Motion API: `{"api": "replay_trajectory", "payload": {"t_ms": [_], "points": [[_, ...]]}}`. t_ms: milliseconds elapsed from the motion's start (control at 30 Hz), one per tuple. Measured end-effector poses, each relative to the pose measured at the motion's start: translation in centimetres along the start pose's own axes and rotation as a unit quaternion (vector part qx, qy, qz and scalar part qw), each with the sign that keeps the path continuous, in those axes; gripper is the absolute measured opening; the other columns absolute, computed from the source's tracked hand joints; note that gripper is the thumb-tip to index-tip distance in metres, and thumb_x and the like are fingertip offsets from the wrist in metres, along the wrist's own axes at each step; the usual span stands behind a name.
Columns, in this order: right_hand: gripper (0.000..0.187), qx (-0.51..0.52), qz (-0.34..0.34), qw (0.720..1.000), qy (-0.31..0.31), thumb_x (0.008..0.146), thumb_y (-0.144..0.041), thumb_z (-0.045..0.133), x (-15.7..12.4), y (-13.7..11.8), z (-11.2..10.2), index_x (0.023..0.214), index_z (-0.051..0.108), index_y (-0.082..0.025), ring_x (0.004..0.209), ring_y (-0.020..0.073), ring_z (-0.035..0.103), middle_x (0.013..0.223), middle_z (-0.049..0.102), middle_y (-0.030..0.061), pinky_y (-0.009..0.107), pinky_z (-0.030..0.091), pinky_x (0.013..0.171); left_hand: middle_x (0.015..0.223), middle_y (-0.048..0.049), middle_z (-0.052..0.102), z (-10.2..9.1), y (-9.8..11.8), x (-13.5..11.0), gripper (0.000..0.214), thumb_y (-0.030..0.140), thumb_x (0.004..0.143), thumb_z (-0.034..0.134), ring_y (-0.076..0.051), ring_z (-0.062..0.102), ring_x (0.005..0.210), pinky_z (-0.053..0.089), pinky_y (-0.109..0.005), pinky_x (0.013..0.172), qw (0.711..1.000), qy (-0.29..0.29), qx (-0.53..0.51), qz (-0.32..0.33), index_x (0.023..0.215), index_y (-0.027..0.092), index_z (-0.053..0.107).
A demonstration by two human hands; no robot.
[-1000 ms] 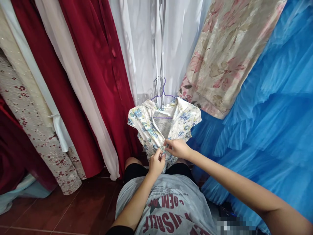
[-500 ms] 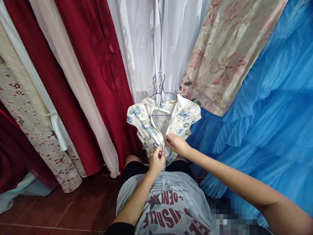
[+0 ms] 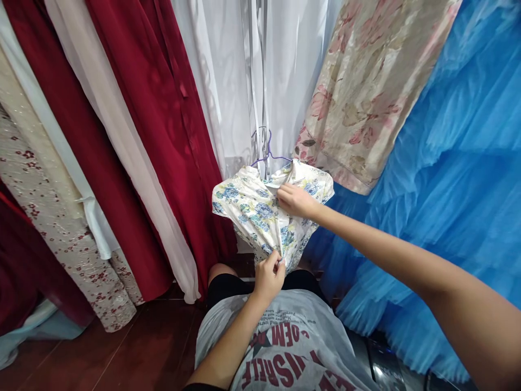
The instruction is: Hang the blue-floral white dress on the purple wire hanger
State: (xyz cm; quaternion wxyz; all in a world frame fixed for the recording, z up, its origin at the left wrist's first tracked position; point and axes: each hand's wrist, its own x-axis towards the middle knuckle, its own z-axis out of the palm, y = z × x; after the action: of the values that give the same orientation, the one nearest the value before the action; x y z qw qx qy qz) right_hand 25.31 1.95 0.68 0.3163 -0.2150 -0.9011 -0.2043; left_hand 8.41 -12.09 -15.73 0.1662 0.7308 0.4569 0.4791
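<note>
A white short-sleeved blouse [image 3: 248,209] with blue flowers and yellow-green leaves hangs low before me on a thin purple hanger [image 3: 280,158]. Its front edges now meet along a line that looks like a zipper. Near the bottom of that line, my left hand [image 3: 267,278] is closed, pinching the cloth. My right hand [image 3: 298,201] is closed at the line's upper end, just under the collar; its fingers hide the zipper pull. The blouse's lower end hangs between my legs.
Behind the blouse hang a white gown [image 3: 228,92] and a beige dress with pink flowers [image 3: 358,108]. A blue ruffled tulle gown [image 3: 439,217] fills the right side. Dark red dresses [image 3: 150,136] and sequined ones line the left, above red floor tiles [image 3: 134,342].
My right hand has moved up from mid-chest to near the collar, and the blouse's open V front has closed. My left hand has shifted slightly down and right, still pinching the cloth.
</note>
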Motion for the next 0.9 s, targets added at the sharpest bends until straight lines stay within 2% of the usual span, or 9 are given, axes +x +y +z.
{"api": "replay_trajectory", "payload": {"t_ms": [200,367,467,533,600,667,733,800,900], "points": [[0.022,-0.135,-0.100,0.985,0.033,0.095,-0.006,0.043,5.5,2.3,-3.7,0.084,0.056,-0.021,0.075,0.0239,0.044,0.076,0.057,0.0065,0.035,0.036,0.066,0.066,0.0023,0.054,0.7,0.7,-0.7,0.018,0.018,0.092,0.051,-0.016,0.055,0.062,0.036,-0.027,0.064,1.000,-0.009,0.027,0.005,0.077,0.024,0.043],[0.024,-0.146,-0.074,0.984,0.068,0.092,-0.004,0.042,6.8,3.3,-4.8,0.084,0.056,-0.021,0.076,0.0240,0.045,0.078,0.059,0.0068,0.035,0.037,0.066,0.067,0.0016,0.057,1.1,0.3,-2.0,0.019,0.016,0.092,0.052,-0.017,0.058,0.063,0.036,-0.029,0.061,0.996,-0.050,0.065,0.046,0.076,0.024,0.045],[0.024,-0.123,-0.051,0.987,0.095,0.089,-0.002,0.042,6.5,3.1,-5.0,0.090,0.057,-0.021,0.079,0.0246,0.047,0.080,0.061,0.0070,0.035,0.039,0.067,0.073,0.0004,0.060,0.0,0.4,-0.7,0.013,0.019,0.093,0.055,-0.018,0.061,0.070,0.044,-0.029,0.067,0.992,-0.073,0.054,0.083,0.082,0.024,0.051],[0.024,-0.104,-0.037,0.987,0.113,0.087,-0.001,0.043,6.1,2.6,-5.1,0.091,0.056,-0.021,0.079,0.0247,0.048,0.082,0.062,0.0075,0.035,0.040,0.067,0.094,-0.0052,0.066,-1.6,1.4,2.3,0.005,0.021,0.093,0.059,-0.021,0.065,0.093,0.050,-0.032,0.084,0.990,-0.030,0.022,0.139,0.097,0.024,0.057],[0.023,-0.091,-0.024,0.986,0.135,0.087,-0.002,0.044,5.8,1.9,-5.2,0.092,0.056,-0.020,0.079,0.0245,0.049,0.083,0.062,0.0080,0.035,0.041,0.069,0.119,-0.0126,0.062,-3.7,3.1,6.9,0.024,0.024,0.094,0.059,-0.026,0.060,0.116,0.049,-0.039,0.099,0.978,0.074,-0.009,0.194,0.119,0.022,0.056],[0.021,-0.089,-0.027,0.985,0.149,0.087,-0.003,0.045,5.6,1.6,-5.3,0.092,0.056,-0.020,0.077,0.0244,0.049,0.082,0.061,0.0079,0.035,0.042,0.069,0.130,-0.0127,0.059,-6.0,5.1,12.4,0.031,0.024,0.100,0.051,-0.024,0.059,0.118,0.050,-0.037,0.097,0.969,0.131,-0.024,0.209,0.131,0.024,0.053],[0.019,-0.096,-0.039,0.983,0.150,0.090,-0.005,0.045,5.5,1.6,-5.1,0.092,0.056,-0.020,0.076,0.0248,0.049,0.079,0.059,0.0073,0.035,0.042,0.068,0.140,-0.0124,0.055,-7.9,6.9,17.6,0.033,0.023,0.103,0.044,-0.023,0.058,0.122,0.050,-0.036,0.097,0.964,0.140,-0.014,0.227,0.134,0.024,0.053],[0.018,-0.102,-0.030,0.982,0.158,0.093,-0.007,0.044,5.4,1.7,-4.8,0.091,0.055,-0.021,0.075,0.0255,0.050,0.078,0.059,0.0073,0.035,0.042,0.068,0.119,-0.0108,0.066,-9.2,7.9,21.5,0.023,0.024,0.104,0.042,-0.024,0.062,0.114,0.049,-0.037,0.096,0.964,0.091,0.030,0.250,0.115,0.022,0.063],[0.017,-0.083,0.011,0.979,0.185,0.094,-0.008,0.044,5.0,1.8,-4.0,0.092,0.055,-0.021,0.079,0.0259,0.054,0.082,0.061,0.0084,0.036,0.044,0.071,0.084,-0.0060,0.067,-10.2,8.4,24.1,0.023,0.022,0.103,0.045,-0.023,0.065,0.084,0.049,-0.035,0.081,0.966,0.041,0.085,0.241,0.089,0.019,0.064]]}}
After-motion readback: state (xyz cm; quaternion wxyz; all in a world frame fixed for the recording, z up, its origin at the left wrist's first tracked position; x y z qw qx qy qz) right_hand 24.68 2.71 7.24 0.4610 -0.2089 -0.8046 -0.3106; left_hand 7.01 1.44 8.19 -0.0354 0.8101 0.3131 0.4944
